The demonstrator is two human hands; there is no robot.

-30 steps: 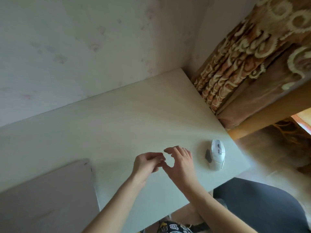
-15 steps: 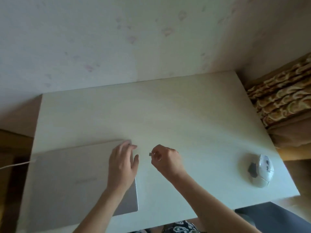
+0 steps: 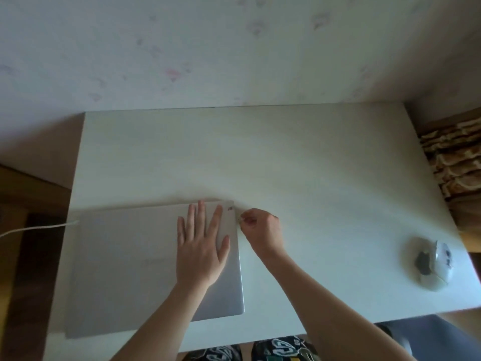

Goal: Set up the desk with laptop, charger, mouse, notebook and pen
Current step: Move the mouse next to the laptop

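A closed silver laptop lies on the left part of the white desk. My left hand rests flat on its lid near the right edge, fingers straight. My right hand pinches a small plug-like piece right at the laptop's right side edge, close to the back corner. A white charger cable runs in from the left to the laptop's left side. A white and grey mouse sits near the desk's right front corner. No notebook or pen is in view.
A pale patterned wall stands behind the desk. A brown patterned curtain hangs at the right. A dark chair seat shows at the bottom right, and wooden floor at the left.
The view swung left, bringing the whole laptop into sight. My left hand moved forward and flattened on the lid. My right hand carried the small piece to the laptop's right edge.
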